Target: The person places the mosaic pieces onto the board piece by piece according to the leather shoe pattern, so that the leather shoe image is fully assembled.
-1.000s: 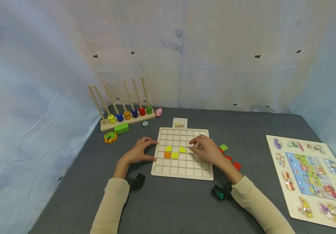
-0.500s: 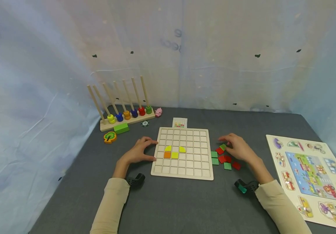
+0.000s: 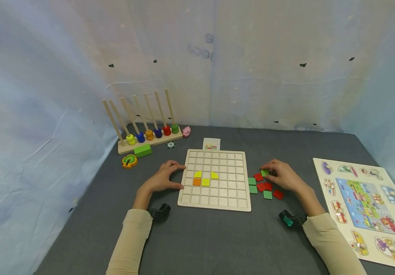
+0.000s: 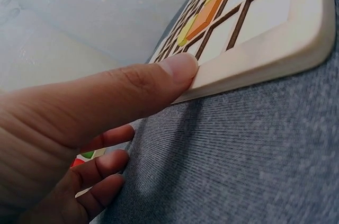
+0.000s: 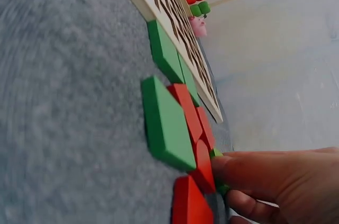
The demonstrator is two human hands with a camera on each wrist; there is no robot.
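A pale wooden grid board [image 3: 229,196] lies flat on the table. In its cells sit an orange square tile [image 3: 197,182], a yellow square tile [image 3: 205,182] and two yellow shaped tiles. My left hand [image 3: 164,177] rests at the board's left edge, thumb and forefinger spread apart; in the left wrist view the thumb [image 4: 177,70] touches the rim. Right of the board, my right hand [image 3: 283,175] pinches a light green tile [image 3: 264,173] between thumb and fingers. Beside it lie several red tiles [image 3: 268,186] and darker green tiles [image 3: 267,195].
A small pattern card [image 3: 212,143] is partly beneath the board's far edge. At the back left stand a peg rack with coloured beads [image 3: 149,139], a green block [image 3: 143,151], a tree piece [image 3: 129,161], a chip [image 3: 171,145] and a pink pig [image 3: 186,131]. A picture puzzle [image 3: 369,206] lies right.
My right hand has moved right from over the board to the loose tiles, and its fingers have closed on the light green tile. My left hand has stayed at the board's edge.
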